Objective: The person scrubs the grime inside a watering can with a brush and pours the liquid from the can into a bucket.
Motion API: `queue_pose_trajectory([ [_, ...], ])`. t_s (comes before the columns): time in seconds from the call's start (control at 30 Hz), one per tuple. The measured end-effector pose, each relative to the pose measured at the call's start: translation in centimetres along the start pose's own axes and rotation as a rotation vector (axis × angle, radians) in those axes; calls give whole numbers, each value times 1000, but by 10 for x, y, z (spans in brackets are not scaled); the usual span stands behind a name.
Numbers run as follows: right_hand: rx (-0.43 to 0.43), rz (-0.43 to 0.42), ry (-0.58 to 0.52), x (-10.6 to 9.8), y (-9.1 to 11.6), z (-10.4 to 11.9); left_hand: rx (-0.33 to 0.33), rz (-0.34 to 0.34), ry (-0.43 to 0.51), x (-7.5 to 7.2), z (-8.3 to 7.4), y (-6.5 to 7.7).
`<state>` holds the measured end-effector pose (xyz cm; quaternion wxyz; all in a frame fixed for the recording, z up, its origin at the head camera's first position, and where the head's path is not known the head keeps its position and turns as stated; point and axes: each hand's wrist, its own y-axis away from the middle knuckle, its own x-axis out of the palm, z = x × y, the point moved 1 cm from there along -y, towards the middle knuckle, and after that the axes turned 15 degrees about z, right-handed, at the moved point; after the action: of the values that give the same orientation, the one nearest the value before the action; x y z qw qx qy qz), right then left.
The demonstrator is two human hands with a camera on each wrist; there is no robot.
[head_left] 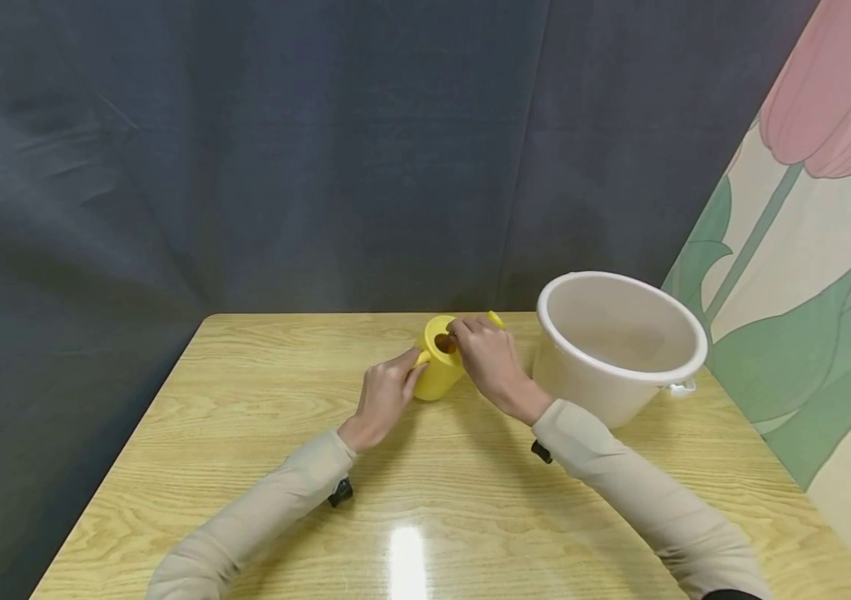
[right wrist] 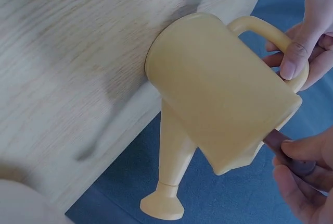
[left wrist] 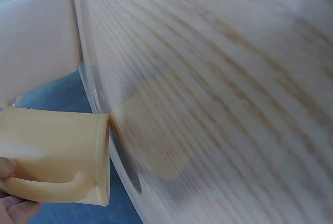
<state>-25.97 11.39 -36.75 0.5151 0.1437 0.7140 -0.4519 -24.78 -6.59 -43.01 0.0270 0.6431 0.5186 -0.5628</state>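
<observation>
A yellow watering can is upright at the far middle of the table, its base right at the tabletop. My left hand grips its handle, thumb and fingers around the loop. At the can's top opening, my right hand pinches a dark brown, smooth piece between thumb and fingers; the piece reaches partly into the opening, and its far end is hidden there. The spout points away from the handle. In the left wrist view, the can's body and handle show at the left.
A large white bucket stands on the wooden table just right of my right hand. Behind the table hangs a dark blue curtain. A wall painted with tulips borders the right side.
</observation>
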Motion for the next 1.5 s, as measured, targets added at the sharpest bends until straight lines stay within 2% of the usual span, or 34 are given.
queue_pose_trajectory([
  [0.4,-13,-61,-11,-4,3,-5,2,-21,4,0,0,0],
  [0.77,-59,-125,-7,-17,7,-5,-20,2,12,2,2,0],
  [1.0,-57,-157,-21,-10,4,-6,-13,-15,7,3,2,-2],
  [1.17,-49,-125,-20,-1,1,-5,-15,-17,6,2,2,-2],
  [1.5,-42,-37,-34,6,0,-3,-17,-4,15,1,2,-1],
])
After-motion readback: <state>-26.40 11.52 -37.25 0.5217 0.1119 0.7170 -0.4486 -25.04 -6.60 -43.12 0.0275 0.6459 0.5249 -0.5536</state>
